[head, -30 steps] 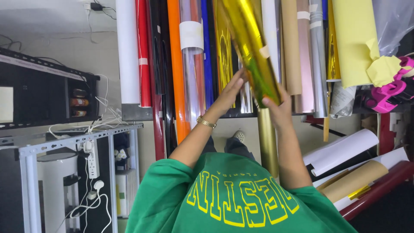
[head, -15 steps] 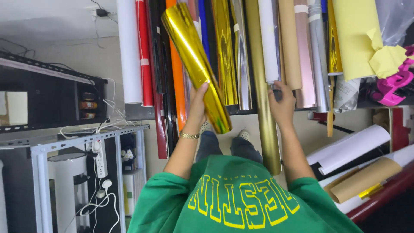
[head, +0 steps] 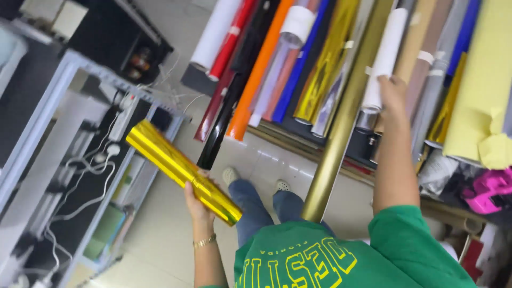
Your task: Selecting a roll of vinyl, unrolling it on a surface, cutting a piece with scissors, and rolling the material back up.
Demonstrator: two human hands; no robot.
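Observation:
My left hand (head: 198, 205) grips a short shiny gold foil roll (head: 170, 165), held low and slanting up to the left, away from the other rolls. My right hand (head: 393, 90) is raised against the rolls leaning on the wall, its fingers on the lower end of a white roll (head: 388, 48). A long dull gold roll (head: 341, 133) stands just left of that arm. My green shirt (head: 373, 256) and my shoes (head: 230, 175) show below.
Many rolls lean side by side: red (head: 229, 48), black (head: 226, 112), orange (head: 256, 74), blue (head: 301, 64), pale yellow (head: 480, 90). A grey metal rack (head: 64, 106) with a power strip (head: 124, 109) and cables stands at left. Pink material (head: 488, 186) lies at right. Tiled floor (head: 160, 229) underfoot.
My left hand has pulled the gold foil roll out of the leaning rolls and swung it down to the left. The right hand stays up on the rolls. The view has tilted.

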